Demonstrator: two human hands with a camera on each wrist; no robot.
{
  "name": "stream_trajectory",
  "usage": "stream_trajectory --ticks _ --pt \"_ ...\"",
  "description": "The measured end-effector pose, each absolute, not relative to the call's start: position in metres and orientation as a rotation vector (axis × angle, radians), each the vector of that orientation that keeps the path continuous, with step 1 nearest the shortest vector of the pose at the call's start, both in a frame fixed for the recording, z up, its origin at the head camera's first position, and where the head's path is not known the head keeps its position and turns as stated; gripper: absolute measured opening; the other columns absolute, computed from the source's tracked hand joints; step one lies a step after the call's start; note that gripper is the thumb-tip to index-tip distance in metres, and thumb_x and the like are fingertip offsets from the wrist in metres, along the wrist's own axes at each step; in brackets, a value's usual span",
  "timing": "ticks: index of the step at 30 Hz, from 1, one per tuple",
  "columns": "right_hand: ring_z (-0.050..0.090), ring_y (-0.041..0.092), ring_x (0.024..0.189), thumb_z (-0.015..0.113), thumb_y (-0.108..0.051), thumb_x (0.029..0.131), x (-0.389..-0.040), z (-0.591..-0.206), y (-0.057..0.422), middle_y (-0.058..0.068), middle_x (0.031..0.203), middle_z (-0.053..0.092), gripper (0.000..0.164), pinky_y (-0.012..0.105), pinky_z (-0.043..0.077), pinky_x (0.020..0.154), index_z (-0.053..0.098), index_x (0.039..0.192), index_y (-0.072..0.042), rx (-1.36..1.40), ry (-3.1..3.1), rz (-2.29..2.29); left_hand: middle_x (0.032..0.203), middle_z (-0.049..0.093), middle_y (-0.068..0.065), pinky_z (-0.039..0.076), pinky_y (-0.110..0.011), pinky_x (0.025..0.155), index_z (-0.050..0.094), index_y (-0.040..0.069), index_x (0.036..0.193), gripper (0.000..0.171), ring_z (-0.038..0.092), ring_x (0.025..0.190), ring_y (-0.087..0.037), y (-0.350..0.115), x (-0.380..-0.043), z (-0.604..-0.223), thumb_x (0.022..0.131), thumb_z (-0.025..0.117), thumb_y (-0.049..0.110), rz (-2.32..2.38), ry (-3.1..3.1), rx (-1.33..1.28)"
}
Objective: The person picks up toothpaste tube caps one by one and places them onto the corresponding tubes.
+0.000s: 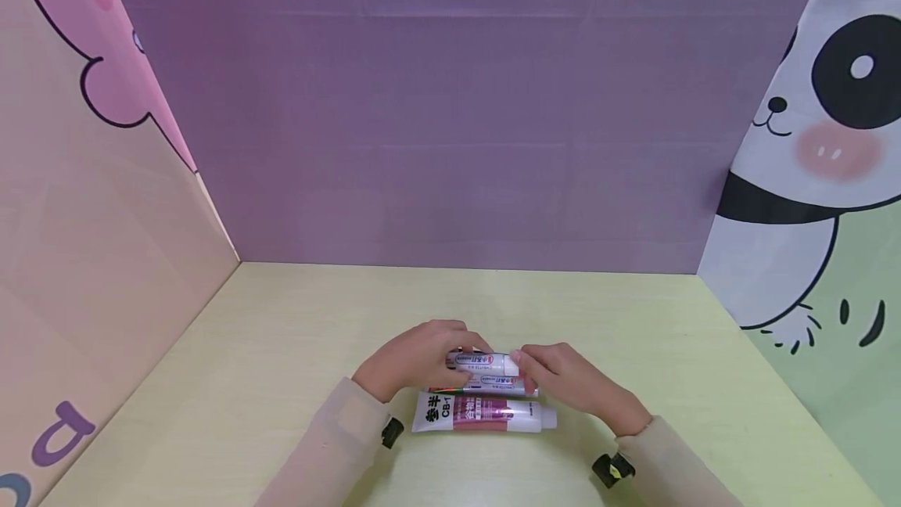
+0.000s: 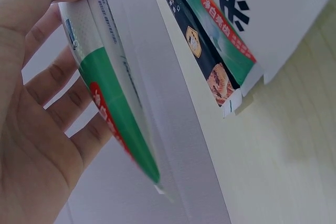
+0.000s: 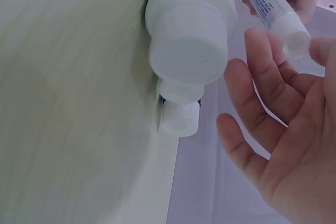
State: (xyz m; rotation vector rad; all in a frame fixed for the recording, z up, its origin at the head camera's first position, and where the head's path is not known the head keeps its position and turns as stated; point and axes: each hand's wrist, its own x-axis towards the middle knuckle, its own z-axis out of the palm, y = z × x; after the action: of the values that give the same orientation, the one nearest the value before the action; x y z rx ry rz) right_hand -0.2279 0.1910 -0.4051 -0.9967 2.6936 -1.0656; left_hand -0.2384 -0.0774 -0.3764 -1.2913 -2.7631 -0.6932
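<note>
My left hand [image 1: 425,354] pinches a white toothpaste tube [image 2: 113,93] with a green and red tail end, raised above the table. At its other end, the thumb and fingertips of my right hand [image 1: 573,380] pinch the white cap [image 3: 296,44]. Below lie more toothpaste tubes, side by side with caps to the right. The nearest is a large white and pink tube [image 1: 486,415]. Behind it is a white and green tube [image 2: 226,35], then a black tube [image 2: 191,38], mostly hidden in the head view.
The tubes lie on a pale wood-grain table [image 1: 317,319]. A purple panel [image 1: 464,116] stands at its far edge. Cartoon-printed panels rise on the left [image 1: 105,241] and right [image 1: 809,257].
</note>
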Motion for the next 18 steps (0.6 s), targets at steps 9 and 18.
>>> stream_trajectory --ticks 9,18 --pt "0.045 0.008 0.053 0.03 -0.043 0.11 -0.2264 -0.4041 0.1884 -0.005 0.052 0.058 0.057 0.027 0.039 0.057 0.065 0.072 -0.018 -0.838 2.702 -1.038 0.094 0.059 0.013 0.049 -0.02 0.075 0.073 0.022 0.117 0.034 0.053 0.08 -0.004 -0.0759 -0.2379 -0.376 0.084 0.071 0.014 -0.71 -2.757 -1.3" --pt "0.057 0.01 0.066 0.032 -0.042 0.109 -0.226 -0.4014 0.1911 -0.009 0.066 0.059 0.052 0.031 0.047 0.066 0.064 0.079 -0.014 -0.842 2.739 -1.028 0.096 0.061 0.014 0.049 -0.021 0.076 0.073 0.022 0.119 0.035 0.054 0.083 -0.005 -0.0764 -0.2385 -0.3745 0.084 0.071 0.016 -0.706 -2.789 -1.281"
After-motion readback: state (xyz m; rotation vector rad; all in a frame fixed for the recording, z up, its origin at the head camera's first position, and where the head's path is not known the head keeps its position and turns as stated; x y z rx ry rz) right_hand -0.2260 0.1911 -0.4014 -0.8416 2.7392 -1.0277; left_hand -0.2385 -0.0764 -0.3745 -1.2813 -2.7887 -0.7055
